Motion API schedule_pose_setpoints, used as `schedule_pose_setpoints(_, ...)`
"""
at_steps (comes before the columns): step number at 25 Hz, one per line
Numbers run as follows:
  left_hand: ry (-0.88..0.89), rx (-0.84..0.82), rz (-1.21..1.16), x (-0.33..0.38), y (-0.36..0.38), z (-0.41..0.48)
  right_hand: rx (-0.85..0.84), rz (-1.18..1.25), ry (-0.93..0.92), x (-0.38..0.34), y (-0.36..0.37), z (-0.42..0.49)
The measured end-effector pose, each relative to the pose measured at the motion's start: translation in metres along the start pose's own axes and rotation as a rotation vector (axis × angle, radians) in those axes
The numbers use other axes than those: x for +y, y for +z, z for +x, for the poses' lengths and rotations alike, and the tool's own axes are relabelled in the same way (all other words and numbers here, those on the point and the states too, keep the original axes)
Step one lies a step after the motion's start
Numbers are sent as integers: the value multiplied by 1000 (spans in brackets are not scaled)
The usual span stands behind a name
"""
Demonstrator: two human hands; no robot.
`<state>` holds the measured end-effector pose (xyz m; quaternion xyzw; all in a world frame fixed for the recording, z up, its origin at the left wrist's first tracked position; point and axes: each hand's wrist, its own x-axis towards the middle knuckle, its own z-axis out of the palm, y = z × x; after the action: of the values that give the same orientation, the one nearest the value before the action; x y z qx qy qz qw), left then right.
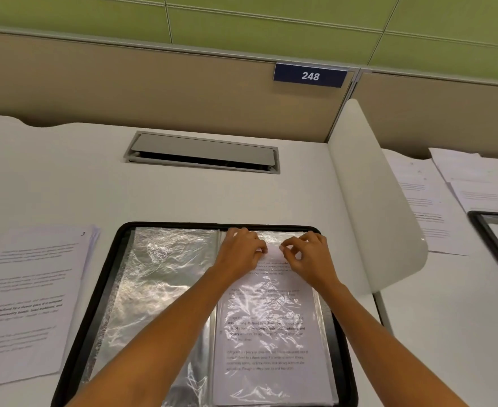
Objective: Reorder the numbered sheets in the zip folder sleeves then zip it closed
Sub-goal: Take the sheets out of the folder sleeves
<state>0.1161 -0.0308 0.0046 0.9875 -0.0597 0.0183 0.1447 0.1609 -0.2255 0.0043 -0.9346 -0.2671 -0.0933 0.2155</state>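
Observation:
A black zip folder lies open on the white desk. Its left side shows crinkled clear sleeves with no sheet visible in them. On the right side a printed sheet sits in a clear sleeve. My left hand and my right hand are together at the top of that right sleeve, fingers curled, pinching the top edge of the sheet or sleeve between them. A stack of loose printed sheets, the top one marked 3, lies left of the folder.
A grey cable hatch is set in the desk behind the folder. A white divider panel stands to the right. Beyond it lie more papers and another black folder. A sign reading 248 hangs on the partition.

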Motion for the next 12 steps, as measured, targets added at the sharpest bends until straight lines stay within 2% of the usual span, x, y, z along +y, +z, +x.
schedule_pose_setpoints(3,13,27,23,-1,10,-11,-216,-137,92,-3,-1,23)
schedule_pose_setpoints(7,43,82,29,-1,19,-23,-519,-328,54,-15,-1,51)
schedule_pose_setpoints(12,64,118,17,1,22,-21,-709,-337,55,-17,3,62)
